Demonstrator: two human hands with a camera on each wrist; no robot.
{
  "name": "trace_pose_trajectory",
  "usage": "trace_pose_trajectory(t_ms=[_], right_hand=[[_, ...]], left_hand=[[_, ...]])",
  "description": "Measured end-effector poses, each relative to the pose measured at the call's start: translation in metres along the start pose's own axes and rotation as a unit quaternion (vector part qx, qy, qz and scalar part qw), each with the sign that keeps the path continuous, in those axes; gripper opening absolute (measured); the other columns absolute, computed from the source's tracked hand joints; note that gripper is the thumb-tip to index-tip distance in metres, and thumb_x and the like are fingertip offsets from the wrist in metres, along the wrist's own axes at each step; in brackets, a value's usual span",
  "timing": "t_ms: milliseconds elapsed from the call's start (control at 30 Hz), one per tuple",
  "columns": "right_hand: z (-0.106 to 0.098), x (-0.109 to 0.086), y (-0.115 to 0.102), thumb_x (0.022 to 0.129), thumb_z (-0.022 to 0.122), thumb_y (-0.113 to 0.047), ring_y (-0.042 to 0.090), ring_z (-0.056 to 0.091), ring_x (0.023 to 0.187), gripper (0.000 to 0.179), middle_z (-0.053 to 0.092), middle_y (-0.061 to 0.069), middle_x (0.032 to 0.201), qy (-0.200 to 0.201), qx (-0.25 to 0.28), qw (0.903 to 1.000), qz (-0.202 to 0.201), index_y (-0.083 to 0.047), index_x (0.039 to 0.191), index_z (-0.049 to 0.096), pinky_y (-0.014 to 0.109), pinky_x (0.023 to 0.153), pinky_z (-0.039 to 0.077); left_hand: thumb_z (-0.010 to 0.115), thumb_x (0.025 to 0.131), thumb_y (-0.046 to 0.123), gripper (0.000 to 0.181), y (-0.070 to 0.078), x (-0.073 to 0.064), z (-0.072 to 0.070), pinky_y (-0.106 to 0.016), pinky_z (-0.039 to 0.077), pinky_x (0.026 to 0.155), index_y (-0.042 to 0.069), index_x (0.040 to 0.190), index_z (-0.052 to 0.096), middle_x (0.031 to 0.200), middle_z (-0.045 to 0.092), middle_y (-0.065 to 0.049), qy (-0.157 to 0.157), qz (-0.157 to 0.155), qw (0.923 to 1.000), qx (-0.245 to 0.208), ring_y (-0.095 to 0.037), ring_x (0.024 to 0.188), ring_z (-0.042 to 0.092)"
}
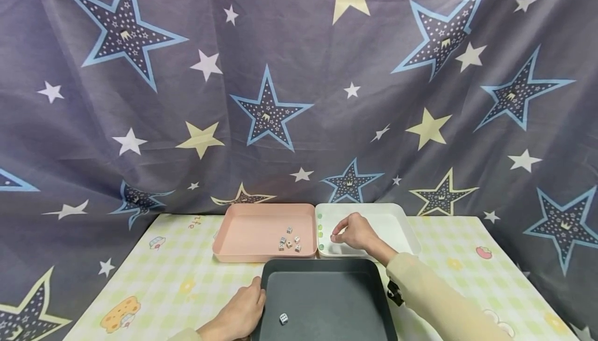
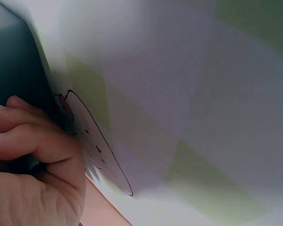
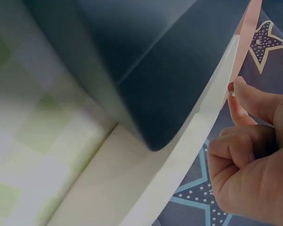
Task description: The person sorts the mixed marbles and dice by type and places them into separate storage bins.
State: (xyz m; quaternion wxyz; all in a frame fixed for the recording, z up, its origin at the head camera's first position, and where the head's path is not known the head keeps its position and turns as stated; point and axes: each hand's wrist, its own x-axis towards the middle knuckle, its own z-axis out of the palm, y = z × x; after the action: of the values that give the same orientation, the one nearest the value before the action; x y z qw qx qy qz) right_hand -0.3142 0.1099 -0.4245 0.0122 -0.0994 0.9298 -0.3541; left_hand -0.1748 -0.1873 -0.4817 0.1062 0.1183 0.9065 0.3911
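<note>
My left hand [image 1: 240,307] holds the left side of a dark grey tray [image 1: 327,266] near its far corner. In the left wrist view its fingers [image 2: 23,136] are bent against the tray's side. One white die [image 1: 283,318] lies in that tray. Over the white tray [image 1: 392,221], my right hand [image 1: 357,232] pinches a small reddish piece [image 3: 231,88] between thumb and index finger; its exact kind is too small to tell. Several small green pieces [image 1: 320,228] form a column along the white tray's left side. The pink tray [image 1: 252,232] contains several dice [image 1: 289,244].
The pink and white trays stand side by side at the table's back, behind the dark tray. A checked green-and-white cloth [image 1: 163,273] covers the table. Behind it hangs a dark star-patterned curtain [image 1: 280,175].
</note>
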Motion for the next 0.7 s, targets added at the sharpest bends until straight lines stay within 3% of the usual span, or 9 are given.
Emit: trace_pose_trajectory(t_ms=[300, 467, 700], right_hand=[[0.0, 0.003, 0.011, 0.081, 0.09, -0.008, 0.016, 0.057, 0.072, 0.009, 0.075, 0.002, 0.087, 0.005, 0.0, 0.9997, 0.024, -0.008, 0.08, 0.081, 0.029, 0.064, 0.049], [0.002, 0.004, 0.015, 0.08, 0.091, -0.008, 0.017, 0.055, 0.072, 0.01, 0.076, 0.005, 0.093, 0.007, 0.0, 0.9996, 0.027, -0.007, 0.08, 0.082, 0.028, 0.063, 0.047], [0.004, 0.007, 0.017, 0.079, 0.091, -0.009, 0.016, 0.055, 0.071, 0.01, 0.076, 0.004, 0.087, 0.015, -0.006, 0.9996, 0.024, -0.007, 0.08, 0.081, 0.028, 0.062, 0.047]], left_hand=[[0.035, 0.11, 0.007, 0.021, 0.0, -0.001, 0.0, -0.028, 0.045, 0.028, -0.005, 0.106, 0.052, 0.061, 0.054, -0.008, 0.014, 0.008, 0.9998, 0.009, -0.006, 0.032, 0.05], [0.034, 0.111, 0.007, 0.022, 0.0, -0.001, 0.001, -0.028, 0.045, 0.027, -0.004, 0.106, 0.052, 0.061, 0.055, -0.008, 0.006, 0.003, 1.0, 0.004, -0.006, 0.031, 0.05], [0.034, 0.111, 0.008, 0.023, 0.001, -0.001, 0.0, -0.028, 0.045, 0.028, -0.006, 0.109, 0.052, 0.061, 0.055, -0.008, 0.007, 0.0, 1.0, 0.006, -0.006, 0.032, 0.05]])
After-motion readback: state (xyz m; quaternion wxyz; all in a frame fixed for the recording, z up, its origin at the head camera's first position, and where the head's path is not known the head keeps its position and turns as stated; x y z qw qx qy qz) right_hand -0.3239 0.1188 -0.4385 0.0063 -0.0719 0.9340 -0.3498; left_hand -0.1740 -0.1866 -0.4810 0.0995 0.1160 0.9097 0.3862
